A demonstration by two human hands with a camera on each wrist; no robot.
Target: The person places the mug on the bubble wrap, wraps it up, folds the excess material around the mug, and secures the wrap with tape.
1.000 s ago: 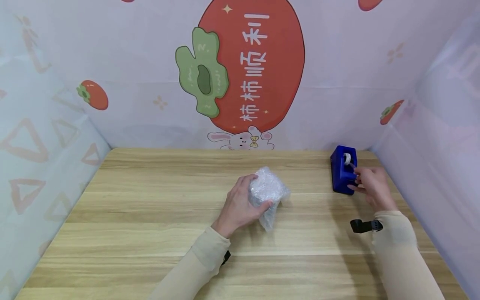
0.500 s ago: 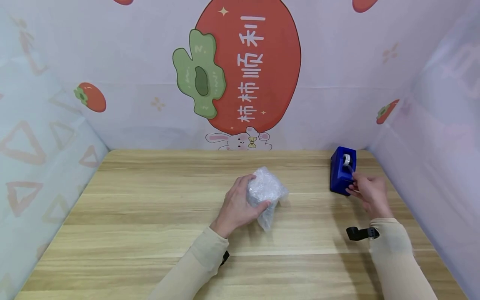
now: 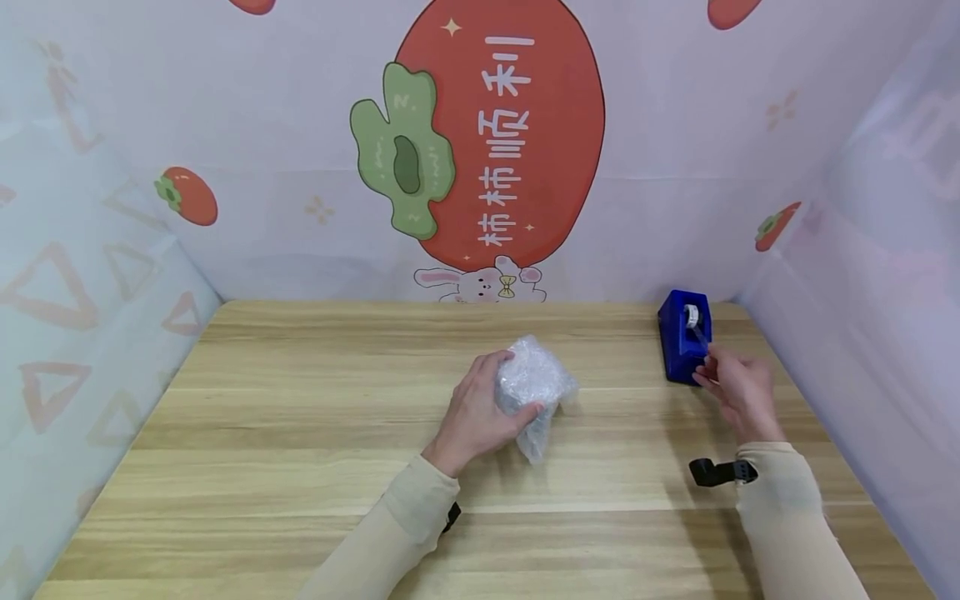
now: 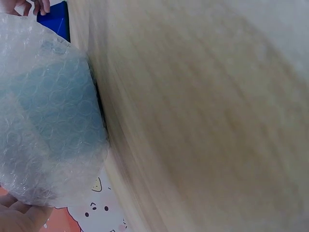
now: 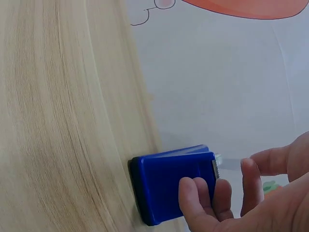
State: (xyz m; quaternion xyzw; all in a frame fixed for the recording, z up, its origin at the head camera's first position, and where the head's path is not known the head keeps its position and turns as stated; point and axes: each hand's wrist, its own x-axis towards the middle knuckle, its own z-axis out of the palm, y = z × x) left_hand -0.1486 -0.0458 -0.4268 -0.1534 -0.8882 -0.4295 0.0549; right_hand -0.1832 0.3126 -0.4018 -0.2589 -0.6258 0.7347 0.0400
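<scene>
My left hand (image 3: 480,412) holds a bubble-wrapped bundle (image 3: 534,379) on the table, thumb on the near side and fingers on the far side. Through the wrap in the left wrist view, something pale blue and box-shaped shows inside the bundle (image 4: 53,106); its kind is hidden. At the back right, my right hand (image 3: 742,387) pinches the end of a clear tape strip (image 5: 232,164) between thumb and finger. The strip runs from the roll (image 3: 692,316) in a blue tape dispenser (image 5: 169,186). Other fingers of that hand lie against or close by the dispenser's front.
The wood-grain table (image 3: 300,483) ends at a printed backdrop (image 3: 285,233) behind, with pale side sheets left and right. The right sheet (image 3: 847,333) stands close to the right hand. Black camera mounts (image 3: 712,472) sit on both wrists.
My right hand has shifted slightly left and lifted the tape strip off the dispenser's front, so more of it shows. The left hand and bundle stay in place.
</scene>
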